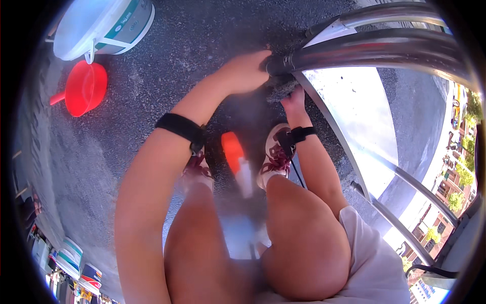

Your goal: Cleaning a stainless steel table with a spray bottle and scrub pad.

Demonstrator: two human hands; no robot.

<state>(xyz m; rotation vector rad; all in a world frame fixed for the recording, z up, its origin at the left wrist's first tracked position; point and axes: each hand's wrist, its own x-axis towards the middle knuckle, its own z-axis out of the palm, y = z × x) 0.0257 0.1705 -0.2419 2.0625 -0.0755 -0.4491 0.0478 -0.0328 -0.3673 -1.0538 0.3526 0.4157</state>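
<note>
My left hand (246, 72) is at the dark end of a metal tube leg (364, 51), its fingers wrapped about the tip and partly out of sight. Just below, my right hand (294, 98) holds a grey, rough-looking pad or rag (281, 89) close under the same leg end. Its fingers are largely hidden, and blur covers this area. The tube belongs to a metal frame with a pale flat panel (357, 110), tipped on its side at my right. On the ground between my shoes (276, 155) lies an orange-red object with a white end (232, 150), blurred.
A white bucket with a green band (125, 28) stands at the upper left, beside a red plastic dipper (86, 89). More tubes (402, 235) of the frame reach towards the lower right. Other containers (69, 257) stand at the lower left. The pavement (182, 45) is dark and rough.
</note>
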